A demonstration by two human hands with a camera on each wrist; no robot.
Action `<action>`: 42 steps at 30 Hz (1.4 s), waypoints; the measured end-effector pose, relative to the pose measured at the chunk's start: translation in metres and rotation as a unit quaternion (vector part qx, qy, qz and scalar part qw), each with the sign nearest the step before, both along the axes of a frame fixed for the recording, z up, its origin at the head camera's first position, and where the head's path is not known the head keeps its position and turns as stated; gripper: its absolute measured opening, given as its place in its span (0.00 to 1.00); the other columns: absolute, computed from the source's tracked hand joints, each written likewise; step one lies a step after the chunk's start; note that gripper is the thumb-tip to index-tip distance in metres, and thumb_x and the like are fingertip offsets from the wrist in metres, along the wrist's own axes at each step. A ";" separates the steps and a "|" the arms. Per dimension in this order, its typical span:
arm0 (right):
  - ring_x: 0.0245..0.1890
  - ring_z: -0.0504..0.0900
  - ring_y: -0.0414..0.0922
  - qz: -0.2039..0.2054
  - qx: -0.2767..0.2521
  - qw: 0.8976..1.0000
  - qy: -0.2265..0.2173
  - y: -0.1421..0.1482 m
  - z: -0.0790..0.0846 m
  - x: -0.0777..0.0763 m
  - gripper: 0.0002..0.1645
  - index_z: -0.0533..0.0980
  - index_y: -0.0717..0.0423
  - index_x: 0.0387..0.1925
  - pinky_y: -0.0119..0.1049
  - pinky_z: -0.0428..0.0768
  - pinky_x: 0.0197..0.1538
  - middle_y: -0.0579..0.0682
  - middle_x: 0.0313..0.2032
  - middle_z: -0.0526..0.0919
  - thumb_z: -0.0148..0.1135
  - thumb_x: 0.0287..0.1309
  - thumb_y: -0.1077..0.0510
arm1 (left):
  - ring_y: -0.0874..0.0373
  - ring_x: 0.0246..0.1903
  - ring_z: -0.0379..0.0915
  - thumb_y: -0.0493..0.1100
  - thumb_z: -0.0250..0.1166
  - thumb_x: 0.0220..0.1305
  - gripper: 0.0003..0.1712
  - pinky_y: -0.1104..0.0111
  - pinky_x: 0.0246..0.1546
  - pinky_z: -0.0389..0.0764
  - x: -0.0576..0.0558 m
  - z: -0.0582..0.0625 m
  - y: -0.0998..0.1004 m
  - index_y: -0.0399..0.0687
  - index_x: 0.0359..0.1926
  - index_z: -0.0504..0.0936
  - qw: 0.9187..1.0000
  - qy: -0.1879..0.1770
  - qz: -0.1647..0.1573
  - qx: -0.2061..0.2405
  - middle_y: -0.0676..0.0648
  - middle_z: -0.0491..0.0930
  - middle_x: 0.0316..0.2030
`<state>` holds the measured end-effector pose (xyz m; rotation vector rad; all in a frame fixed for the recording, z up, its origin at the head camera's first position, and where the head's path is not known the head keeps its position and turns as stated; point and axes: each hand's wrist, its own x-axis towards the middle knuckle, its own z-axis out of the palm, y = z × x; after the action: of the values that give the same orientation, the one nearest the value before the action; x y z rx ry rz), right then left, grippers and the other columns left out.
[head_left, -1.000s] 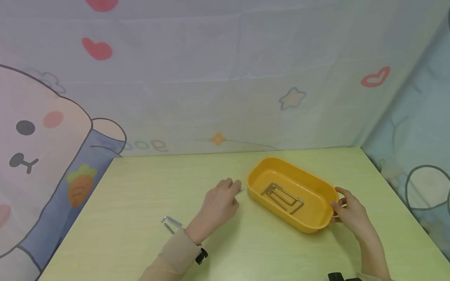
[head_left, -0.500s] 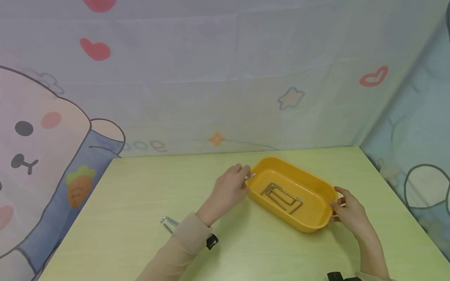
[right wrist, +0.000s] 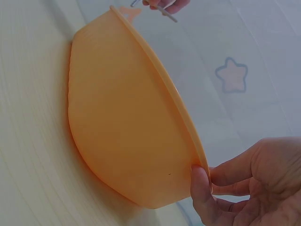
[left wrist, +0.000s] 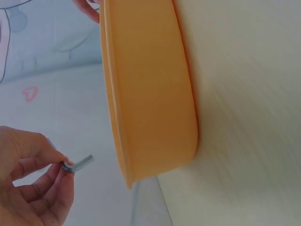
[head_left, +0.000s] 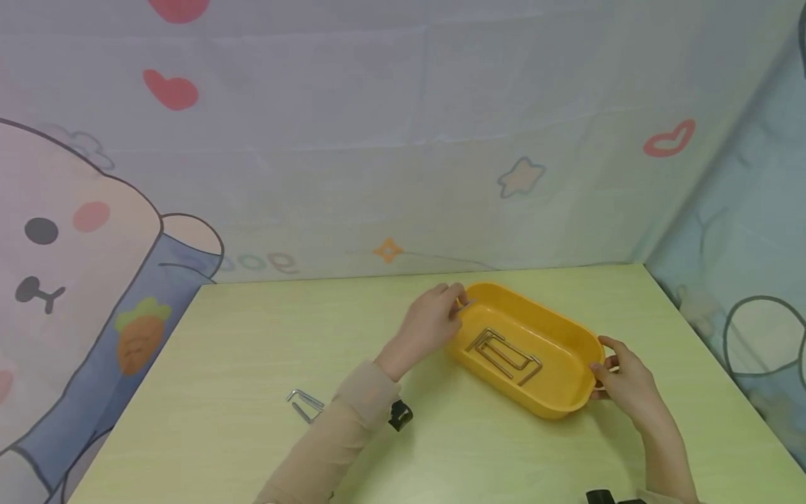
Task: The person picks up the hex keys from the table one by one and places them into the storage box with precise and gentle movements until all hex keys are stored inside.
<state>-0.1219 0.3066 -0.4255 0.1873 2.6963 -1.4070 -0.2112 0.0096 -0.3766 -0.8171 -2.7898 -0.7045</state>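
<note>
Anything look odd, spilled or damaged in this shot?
Nothing stands out. The tray sits at an angle to the table but looks intact, with hex keys lying loosely inside. The right hand grips its end, the left hand pinches another key, and loose keys lie by the left sleeve.

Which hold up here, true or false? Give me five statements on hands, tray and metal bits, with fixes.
1. The left hand pinches a bent metal rod. True.
2. The right hand grips the right end of the yellow tray. True.
3. The yellow tray is empty. False: several bent rods lie in it.
4. Loose metal pieces lie on the table, left of the yellow tray. True.
5. The bent metal rod in the left hand touches the tray floor. False: it is held up, clear of that floor.
</note>
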 end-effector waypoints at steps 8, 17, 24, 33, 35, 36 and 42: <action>0.31 0.78 0.41 0.000 -0.004 1.000 0.003 -0.001 -0.001 0.000 0.34 0.47 0.72 0.70 0.32 0.84 0.32 0.61 0.40 0.64 0.46 0.69 0.65 | 0.57 0.34 0.77 0.32 0.62 0.58 0.13 0.72 0.34 0.75 -0.011 -0.001 0.009 0.45 0.45 0.80 0.998 -0.044 0.001 -0.033 0.47 0.81 0.36; 0.31 0.77 0.41 0.001 -0.002 1.000 0.002 0.000 0.000 0.000 0.34 0.48 0.73 0.69 0.31 0.84 0.32 0.61 0.40 0.64 0.46 0.68 0.65 | 0.58 0.37 0.77 0.29 0.59 0.55 0.17 0.71 0.38 0.78 -0.027 -0.017 0.020 0.45 0.46 0.81 0.993 -0.061 -0.002 -0.106 0.48 0.82 0.38; 0.32 0.77 0.42 -0.001 0.003 1.000 -0.001 0.001 0.000 0.000 0.34 0.47 0.73 0.69 0.31 0.84 0.32 0.61 0.40 0.64 0.46 0.68 0.65 | 0.59 0.33 0.75 0.30 0.61 0.53 0.14 0.71 0.30 0.75 -0.031 -0.026 0.031 0.46 0.41 0.80 0.984 -0.065 -0.004 -0.165 0.49 0.81 0.35; 0.31 0.77 0.41 0.001 0.003 1.000 0.000 0.001 0.001 0.003 0.34 0.47 0.73 0.69 0.31 0.84 0.32 0.61 0.40 0.65 0.46 0.69 0.65 | 0.60 0.24 0.70 0.45 0.61 0.64 0.07 0.70 0.23 0.73 -0.034 -0.038 0.045 0.46 0.35 0.80 0.972 -0.029 0.000 -0.235 0.51 0.80 0.28; 0.31 0.77 0.41 0.001 0.002 1.000 -0.001 0.001 0.001 0.004 0.34 0.47 0.73 0.69 0.31 0.84 0.32 0.61 0.40 0.65 0.46 0.69 0.65 | 0.61 0.24 0.69 0.45 0.59 0.66 0.08 0.69 0.24 0.74 -0.034 -0.038 0.049 0.47 0.34 0.80 0.968 -0.026 0.006 -0.248 0.52 0.79 0.27; 0.31 0.77 0.41 0.000 0.002 1.000 -0.001 0.001 0.002 0.004 0.34 0.47 0.72 0.70 0.31 0.84 0.32 0.61 0.41 0.65 0.46 0.69 0.65 | 0.60 0.24 0.69 0.45 0.58 0.67 0.08 0.69 0.24 0.74 -0.034 -0.039 0.050 0.47 0.34 0.80 0.967 -0.025 0.009 -0.252 0.52 0.80 0.28; 0.32 0.77 0.41 -0.002 0.000 1.000 -0.001 0.001 0.002 0.004 0.34 0.47 0.72 0.70 0.32 0.84 0.33 0.61 0.41 0.65 0.46 0.69 0.65 | 0.61 0.27 0.74 0.45 0.57 0.69 0.09 0.70 0.26 0.77 -0.037 -0.044 0.058 0.49 0.36 0.81 0.962 -0.035 0.020 -0.271 0.52 0.82 0.31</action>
<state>-0.1178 0.3075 -0.4234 0.1933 2.6947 -1.4071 -0.2477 0.0675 -0.4205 -0.8171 -3.0938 0.0567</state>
